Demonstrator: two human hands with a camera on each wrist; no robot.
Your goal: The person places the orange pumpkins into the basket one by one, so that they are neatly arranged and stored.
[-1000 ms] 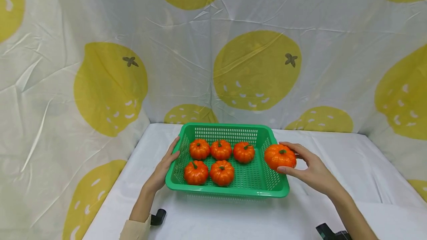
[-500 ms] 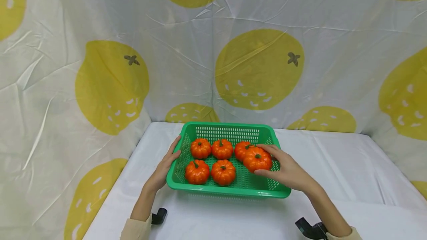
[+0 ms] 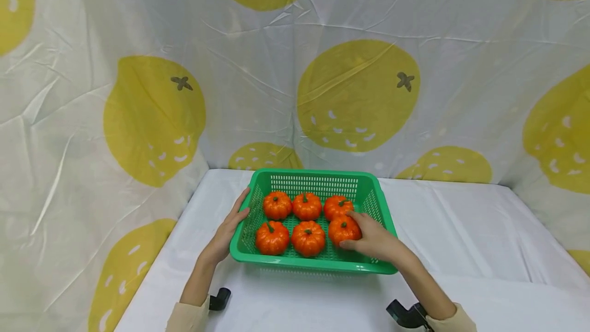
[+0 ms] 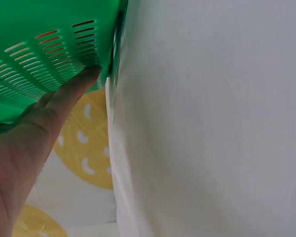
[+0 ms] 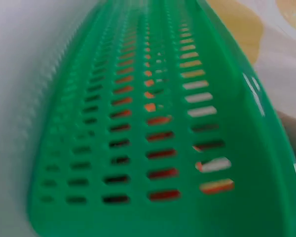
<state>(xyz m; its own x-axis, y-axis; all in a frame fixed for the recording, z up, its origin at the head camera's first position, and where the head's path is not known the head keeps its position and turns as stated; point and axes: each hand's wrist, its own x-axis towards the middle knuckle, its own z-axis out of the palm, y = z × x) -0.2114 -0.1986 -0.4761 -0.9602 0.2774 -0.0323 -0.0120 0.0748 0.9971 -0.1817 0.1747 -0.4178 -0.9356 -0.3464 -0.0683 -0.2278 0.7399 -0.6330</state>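
A green plastic basket (image 3: 318, 266) with slotted walls stands on the white-covered table. Inside are small orange pumpkins in two rows: a back row of three, and two more at the front left (image 3: 272, 237) and front middle (image 3: 308, 239). My right hand (image 3: 377, 239) reaches over the right rim and holds another pumpkin (image 3: 343, 230) at the front right, thumb on its near side. My left hand (image 3: 227, 230) rests against the basket's left side. In the left wrist view its straight fingers (image 4: 71, 91) lie along the outer wall. The right wrist view mostly shows the basket's slotted outside (image 5: 246, 163).
White cloth (image 3: 461, 229) covers the table on both sides of the basket. Behind it hangs a pale curtain (image 3: 249, 91) printed with yellow fruit. A black camera mount (image 3: 220, 299) sits on my left wrist, another (image 3: 406, 314) on my right.
My right hand has carried the pumpkin leftward from above the right rim and lowered it into the front right of the basket. The left hand has stayed at the basket's side.
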